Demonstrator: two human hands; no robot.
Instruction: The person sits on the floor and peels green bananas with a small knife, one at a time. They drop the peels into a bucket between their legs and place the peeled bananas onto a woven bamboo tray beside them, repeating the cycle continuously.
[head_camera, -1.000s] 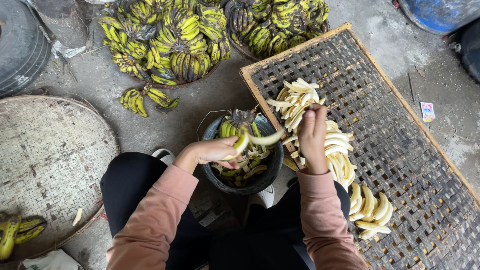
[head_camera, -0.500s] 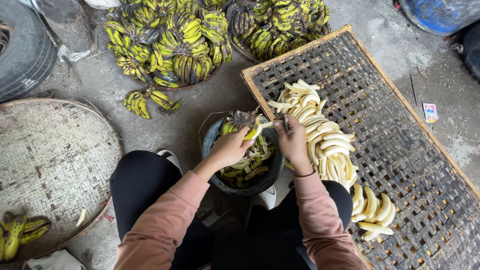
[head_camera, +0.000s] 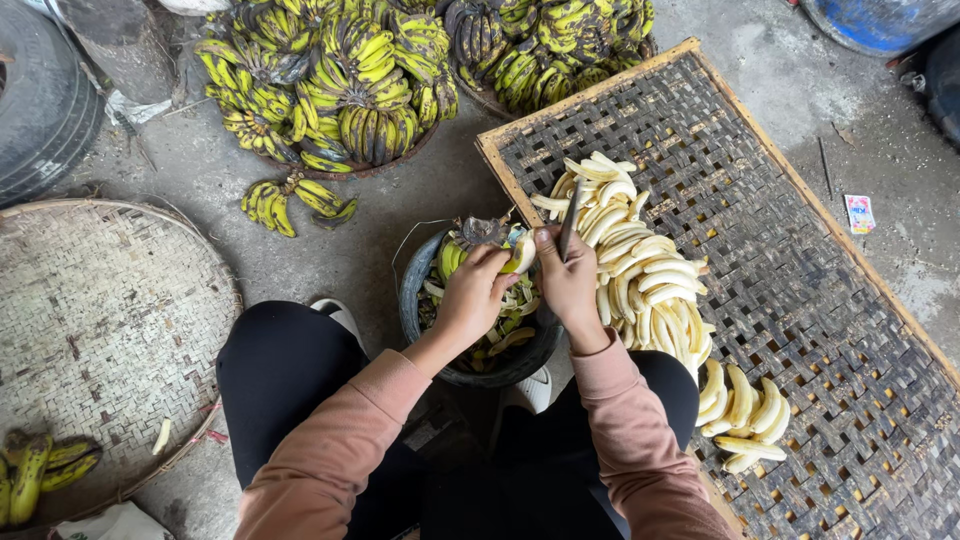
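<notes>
My left hand (head_camera: 472, 295) grips a small banana (head_camera: 521, 255) over a dark round tub (head_camera: 455, 368) heaped with green and yellow peels. My right hand (head_camera: 567, 283) holds a slim knife (head_camera: 569, 230) with its blade pointing up, close against the banana's tip. Both hands meet above the tub's far rim. Just right of them a pile of peeled pale bananas (head_camera: 640, 270) lies on a rectangular woven drying rack (head_camera: 800, 290).
Bunches of unpeeled green-yellow bananas (head_camera: 350, 80) fill baskets at the top. A round woven tray (head_camera: 90, 340) lies at left with a few bananas (head_camera: 40, 470) by its edge. More peeled bananas (head_camera: 745, 410) sit lower on the rack. A tyre (head_camera: 30, 110) stands top left.
My right hand came off the peeled pile on the rack and swung back to the tub. Both hands have closed together on a banana above the peels.
</notes>
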